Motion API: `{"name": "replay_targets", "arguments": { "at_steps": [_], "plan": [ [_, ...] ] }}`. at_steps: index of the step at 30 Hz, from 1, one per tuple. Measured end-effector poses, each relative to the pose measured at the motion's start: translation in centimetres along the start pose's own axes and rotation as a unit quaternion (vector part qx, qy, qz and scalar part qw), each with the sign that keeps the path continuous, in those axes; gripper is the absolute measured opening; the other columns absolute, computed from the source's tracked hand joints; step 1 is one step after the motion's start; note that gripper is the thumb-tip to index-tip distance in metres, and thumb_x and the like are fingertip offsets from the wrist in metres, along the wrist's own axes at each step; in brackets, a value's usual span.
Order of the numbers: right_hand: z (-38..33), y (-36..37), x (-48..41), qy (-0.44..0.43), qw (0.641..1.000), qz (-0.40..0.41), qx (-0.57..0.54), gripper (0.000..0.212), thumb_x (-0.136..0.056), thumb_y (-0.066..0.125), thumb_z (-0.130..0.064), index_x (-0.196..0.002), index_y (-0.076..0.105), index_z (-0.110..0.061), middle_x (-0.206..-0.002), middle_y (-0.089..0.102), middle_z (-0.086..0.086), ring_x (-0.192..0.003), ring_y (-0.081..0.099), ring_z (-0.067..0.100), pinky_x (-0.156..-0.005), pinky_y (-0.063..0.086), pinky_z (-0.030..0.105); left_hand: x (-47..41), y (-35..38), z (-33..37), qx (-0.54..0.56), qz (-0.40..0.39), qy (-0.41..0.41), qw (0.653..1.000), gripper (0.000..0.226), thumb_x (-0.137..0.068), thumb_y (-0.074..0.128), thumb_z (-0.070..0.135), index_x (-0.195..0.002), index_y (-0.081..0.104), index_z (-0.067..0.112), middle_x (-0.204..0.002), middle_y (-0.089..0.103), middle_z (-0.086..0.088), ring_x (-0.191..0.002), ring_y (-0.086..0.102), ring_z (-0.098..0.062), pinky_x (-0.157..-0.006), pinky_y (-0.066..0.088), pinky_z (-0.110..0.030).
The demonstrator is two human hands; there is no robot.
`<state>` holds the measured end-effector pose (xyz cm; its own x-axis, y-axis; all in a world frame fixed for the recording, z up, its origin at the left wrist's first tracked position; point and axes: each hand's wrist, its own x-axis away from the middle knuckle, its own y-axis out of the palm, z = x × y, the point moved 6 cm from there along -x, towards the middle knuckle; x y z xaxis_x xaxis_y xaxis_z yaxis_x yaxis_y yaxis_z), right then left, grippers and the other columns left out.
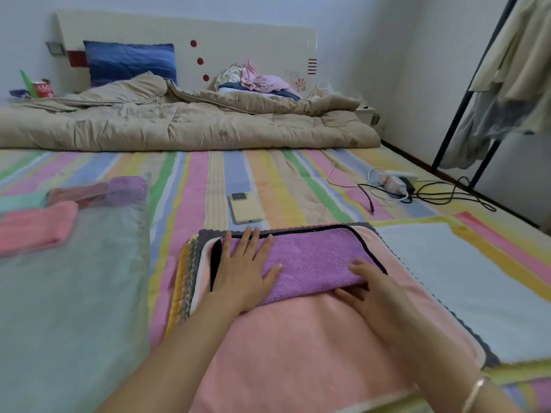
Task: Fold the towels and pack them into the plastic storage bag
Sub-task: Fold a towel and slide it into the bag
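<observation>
Towel [313, 263], purple: left hand [241, 275] presses, right hand [372, 290] pinches; tin [43, 89] reads "ASO"

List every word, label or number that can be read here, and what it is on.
"ASO": white letters on the red can at the bed's far left. The word runs on round the can and the rest is hidden.
The phone and the power strip show no legible text.

Striped bed [214, 180]: beige quilt [185, 123], phone [246, 207], power strip [396, 181], towel stack [298, 338], plastic storage bag [74, 278].
</observation>
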<state>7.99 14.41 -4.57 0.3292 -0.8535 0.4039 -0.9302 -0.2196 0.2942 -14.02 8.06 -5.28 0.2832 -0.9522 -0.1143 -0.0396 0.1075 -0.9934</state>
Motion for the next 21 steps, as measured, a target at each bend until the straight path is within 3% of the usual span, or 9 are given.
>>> {"name": "replay_targets", "arguments": {
  "at_steps": [3,6,9,10,12,14,16,18,21],
  "plan": [
    [-0.5,1.1,-0.1,-0.094,0.972,0.094,0.194,0.051,-0.089,0.055,-0.010,-0.139,0.046,-0.017,-0.138,0.044,0.008,-0.091,0.061,0.026,-0.095,0.049,0.043,0.9,-2.1,-0.1,0.056,0.135,0.017,0.989,0.071,-0.087,0.013,0.049,-0.148,0.037,0.021,-0.159,0.025,-0.003,-0.150,0.010,-0.017,-0.119,0.006,-0.048],
    [-2.8,4.7,1.9,-0.290,0.814,0.152,0.480,0.054,-0.085,0.056,-0.014,-0.139,0.046,-0.012,-0.129,0.046,0.015,-0.117,0.045,0.033,-0.099,0.039,0.040,2.7,-4.2,-1.2,0.168,0.310,0.045,0.935,0.035,-0.082,0.042,0.017,-0.106,0.068,0.022,-0.115,0.066,0.008,-0.116,0.055,-0.014,-0.097,0.043,-0.042],
    [-2.8,10.1,4.7,-0.494,0.617,0.118,0.601,0.055,-0.074,0.062,-0.015,-0.127,0.057,-0.005,-0.117,0.058,0.016,-0.111,0.051,0.036,-0.088,0.044,0.042,3.5,-4.6,-3.5,0.375,0.289,-0.066,0.879,0.027,-0.089,0.047,0.008,-0.092,0.070,0.022,-0.089,0.069,0.016,-0.084,0.063,-0.008,-0.079,0.049,-0.028],
    [-2.0,11.5,5.3,-0.523,0.577,0.086,0.621,0.056,-0.070,0.062,-0.018,-0.125,0.059,-0.005,-0.120,0.060,0.015,-0.115,0.052,0.035,-0.092,0.045,0.041,3.3,-4.0,-4.5,0.465,0.249,-0.130,0.840,0.027,-0.094,0.046,0.007,-0.092,0.070,0.018,-0.084,0.071,0.011,-0.076,0.066,-0.009,-0.071,0.050,-0.026],
    [0.3,13.8,5.8,-0.531,0.532,-0.009,0.659,0.050,-0.069,0.055,-0.021,-0.117,0.065,-0.010,-0.127,0.060,0.011,-0.122,0.053,0.032,-0.100,0.045,0.042,3.1,-2.8,-5.9,0.638,0.144,-0.257,0.712,0.032,-0.102,0.039,0.015,-0.092,0.068,0.006,-0.077,0.071,-0.005,-0.060,0.067,-0.015,-0.052,0.052,-0.026],
    [2.7,15.0,6.0,-0.500,0.513,-0.112,0.688,0.049,-0.069,0.040,-0.024,-0.108,0.070,-0.019,-0.129,0.060,0.004,-0.123,0.054,0.029,-0.101,0.045,0.046,3.3,-2.3,-6.7,0.703,0.061,-0.318,0.633,0.047,-0.105,0.031,0.029,-0.083,0.064,0.005,-0.073,0.067,-0.012,-0.054,0.065,-0.018,-0.041,0.051,-0.022],
    [4.2,15.1,6.0,-0.454,0.532,-0.205,0.685,0.056,-0.072,0.035,-0.024,-0.118,0.067,-0.022,-0.141,0.052,0.002,-0.128,0.048,0.025,-0.109,0.037,0.040,3.4,-2.2,-7.2,0.711,0.019,-0.323,0.624,0.049,-0.104,0.033,0.038,-0.080,0.061,0.007,-0.074,0.066,-0.011,-0.061,0.065,-0.019,-0.042,0.052,-0.020],
    [4.1,14.4,5.8,-0.395,0.609,-0.264,0.634,0.053,-0.079,0.043,-0.015,-0.127,0.062,-0.026,-0.147,0.043,-0.005,-0.133,0.040,0.016,-0.111,0.027,0.025,3.1,-1.7,-7.3,0.697,0.017,-0.302,0.650,0.037,-0.098,0.052,0.037,-0.082,0.064,0.007,-0.078,0.069,-0.012,-0.066,0.067,-0.019,-0.048,0.054,-0.022],
    [2.1,13.3,5.9,-0.378,0.729,-0.259,0.509,0.044,-0.078,0.046,-0.003,-0.105,0.072,-0.027,-0.131,0.055,-0.014,-0.125,0.045,-0.002,-0.096,0.035,0.009,2.6,-0.9,-7.5,0.614,0.042,-0.280,0.736,0.030,-0.076,0.080,0.032,-0.090,0.070,0.007,-0.089,0.074,-0.009,-0.074,0.071,-0.020,-0.070,0.060,-0.034]
  ]
}}
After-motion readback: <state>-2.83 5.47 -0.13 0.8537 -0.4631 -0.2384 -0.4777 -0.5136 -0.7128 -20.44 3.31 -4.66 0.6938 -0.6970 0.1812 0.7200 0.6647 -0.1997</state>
